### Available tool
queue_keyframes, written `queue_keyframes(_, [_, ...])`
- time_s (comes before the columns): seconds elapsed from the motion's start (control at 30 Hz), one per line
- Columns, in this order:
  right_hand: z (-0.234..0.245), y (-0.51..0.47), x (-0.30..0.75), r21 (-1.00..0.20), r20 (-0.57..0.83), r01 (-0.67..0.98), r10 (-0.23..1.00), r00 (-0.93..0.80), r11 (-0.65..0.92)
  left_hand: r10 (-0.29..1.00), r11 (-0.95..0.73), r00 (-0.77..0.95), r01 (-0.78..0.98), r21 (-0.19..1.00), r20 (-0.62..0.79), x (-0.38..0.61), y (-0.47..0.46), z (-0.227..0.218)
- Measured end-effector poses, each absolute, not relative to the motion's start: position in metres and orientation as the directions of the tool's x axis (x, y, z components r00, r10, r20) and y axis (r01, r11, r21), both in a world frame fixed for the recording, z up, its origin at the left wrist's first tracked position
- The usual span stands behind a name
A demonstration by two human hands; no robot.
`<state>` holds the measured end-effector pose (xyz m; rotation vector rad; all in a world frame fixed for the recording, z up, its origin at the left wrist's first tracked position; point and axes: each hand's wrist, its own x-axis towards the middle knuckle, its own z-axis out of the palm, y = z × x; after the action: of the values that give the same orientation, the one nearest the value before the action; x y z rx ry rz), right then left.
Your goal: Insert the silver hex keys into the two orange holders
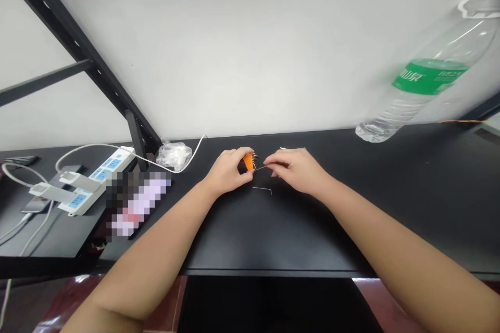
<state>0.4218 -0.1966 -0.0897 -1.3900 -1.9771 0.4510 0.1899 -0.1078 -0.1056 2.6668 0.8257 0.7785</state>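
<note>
My left hand (229, 170) is closed around an orange hex key holder (248, 162), with the bent ends of several keys sticking out of its right side. In my right hand (295, 169), thumb and fingers pinch a thin hex key (261, 167) whose other end reaches the holder; whether it sits in a slot I cannot tell. A loose L-shaped hex key (262, 188) lies on the black table (273, 234) just below both hands. Behind my right hand, a thin light-coloured rod (287, 149) lies partly hidden by the fingers.
A large clear bottle (414, 93) with a green label stands at the back right. Left are a crumpled plastic bag (174, 156), a white cable (156, 165), a blurred phone-like object (142, 203) and a power strip (113, 166) with plugged-in chargers. A black metal frame (89, 52) rises there.
</note>
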Motion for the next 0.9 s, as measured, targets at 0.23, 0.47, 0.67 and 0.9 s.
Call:
queue_keyframes(0.23, [-0.094,-0.195,0.419,-0.827,0.286,0.506,0.958,0.005,0.244,0.604,-0.796,0.664,0.47,0.382,0.441,0.191,-0.11,-0.104])
queue_keyframes(0.47, [-0.094,-0.194,0.415,-0.89,0.181,0.434,0.982,0.056,0.14,0.613,-0.79,0.652,0.486,0.374,0.447,0.19,-0.11,-0.104])
queue_keyframes(0.67, [-0.095,-0.19,0.411,-0.963,0.038,0.269,0.996,0.083,0.014,0.539,-0.841,0.691,0.477,0.255,0.482,0.189,-0.106,-0.1])
queue_keyframes(0.9, [-0.1,-0.187,0.402,-0.992,-0.078,0.098,0.994,0.08,-0.086,0.471,-0.878,0.76,0.453,0.155,0.448,0.198,-0.114,-0.099])
